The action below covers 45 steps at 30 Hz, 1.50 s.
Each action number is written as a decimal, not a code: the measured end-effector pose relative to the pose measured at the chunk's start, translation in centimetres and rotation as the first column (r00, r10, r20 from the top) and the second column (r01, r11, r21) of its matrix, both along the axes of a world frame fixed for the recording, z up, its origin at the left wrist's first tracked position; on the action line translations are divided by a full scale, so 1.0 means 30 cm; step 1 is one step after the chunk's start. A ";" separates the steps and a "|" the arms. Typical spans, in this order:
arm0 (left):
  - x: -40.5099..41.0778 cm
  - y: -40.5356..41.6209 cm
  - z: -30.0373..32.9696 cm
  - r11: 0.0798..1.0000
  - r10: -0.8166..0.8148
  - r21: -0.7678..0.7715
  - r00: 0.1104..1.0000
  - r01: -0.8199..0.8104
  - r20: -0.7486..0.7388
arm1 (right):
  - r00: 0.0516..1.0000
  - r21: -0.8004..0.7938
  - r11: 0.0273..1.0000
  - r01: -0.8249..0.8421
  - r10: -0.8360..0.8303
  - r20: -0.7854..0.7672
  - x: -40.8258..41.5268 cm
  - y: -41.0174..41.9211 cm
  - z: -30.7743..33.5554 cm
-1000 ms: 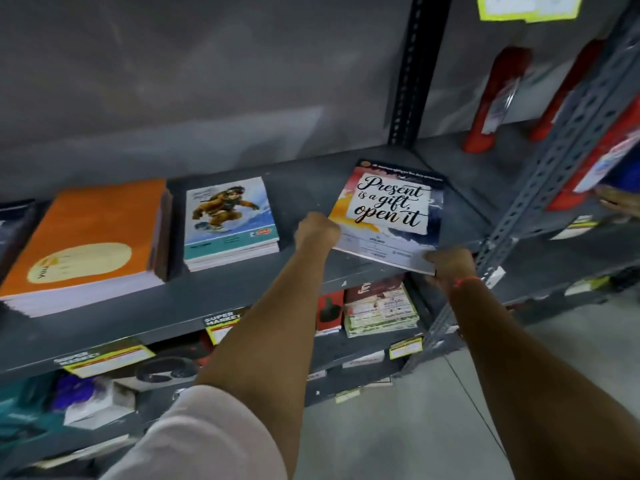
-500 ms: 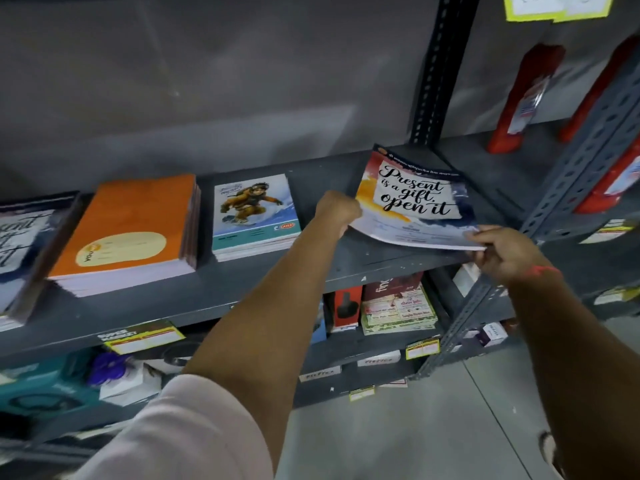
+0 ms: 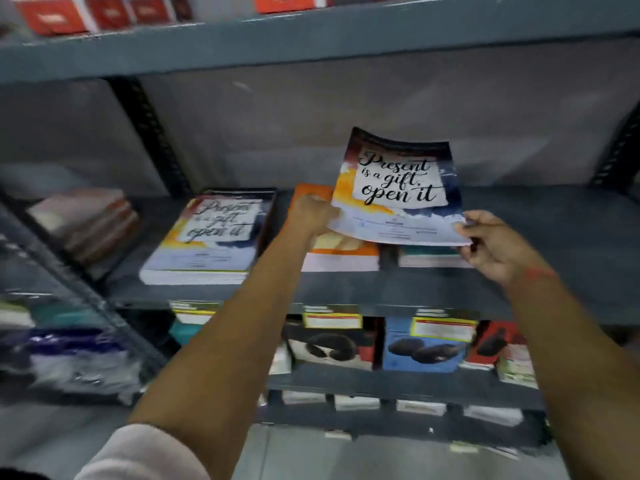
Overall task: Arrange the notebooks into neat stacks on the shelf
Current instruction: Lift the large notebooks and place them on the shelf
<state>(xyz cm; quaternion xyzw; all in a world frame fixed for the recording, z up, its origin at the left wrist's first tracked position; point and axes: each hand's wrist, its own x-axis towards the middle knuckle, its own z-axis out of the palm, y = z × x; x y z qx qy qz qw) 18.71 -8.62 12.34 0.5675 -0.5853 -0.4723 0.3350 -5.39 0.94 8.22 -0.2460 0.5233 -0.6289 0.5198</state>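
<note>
Both hands hold one thin notebook [image 3: 398, 188] up in the air above the grey metal shelf [image 3: 540, 237], its cover lettered "Present is a gift, open it" facing the camera. The left hand [image 3: 313, 211] is closed on the near left corner and the right hand [image 3: 491, 244] pinches the near right corner between thumb and fingers; a red thread sits on that wrist. The notebook tilts, far edge raised and curling, near edge lower, and its long axis runs from the person toward the back wall, with the lettering upright to the viewer. It hangs over two piles that lie on the shelf: an orange-covered stack [image 3: 341, 252] partly hidden behind the left hand, and just to the right a stack with a teal edge [image 3: 429, 256], mostly covered by the held notebook. Left of these, apart from them by a narrow gap, a thick stack with the same lettered cover [image 3: 207, 240] lies flat, its front edge near the shelf lip. To the right of the teal-edged stack the shelf is bare all the way to the dark upright post [image 3: 620, 150], giving open room on that side. The board above [image 3: 311, 43] leaves clear height over the raised notebook. Farther left, blurred bundles [image 3: 86, 223] sit in the neighbouring bay. Below, boxed goods [image 3: 426, 351] with yellow and red price tags fill the lower shelf.
</note>
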 end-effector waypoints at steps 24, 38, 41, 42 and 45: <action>1.076 -0.275 -0.264 0.945 0.316 0.052 0.943 -0.323 0.105 | 0.853 0.227 0.974 0.010 0.110 -0.511 1.090 -0.487 -0.177; 1.067 -0.349 -0.285 0.977 0.174 0.148 0.978 -0.157 -0.113 | 0.984 0.192 0.979 -0.065 0.095 -0.149 1.081 -0.534 -0.202; 1.058 -0.357 -0.298 0.973 0.206 0.134 0.969 -0.189 -0.134 | 0.984 0.211 0.971 -0.116 0.141 -0.109 1.089 -0.551 -0.229; 1.057 -0.357 -0.301 0.973 0.212 0.127 0.967 -0.195 -0.142 | 0.980 0.217 0.967 -0.135 0.163 -0.115 1.093 -0.555 -0.236; 1.053 -0.362 -0.318 0.970 0.226 0.127 0.962 -0.208 -0.151 | 0.961 0.203 0.955 -0.215 0.244 -0.132 1.108 -0.552 -0.242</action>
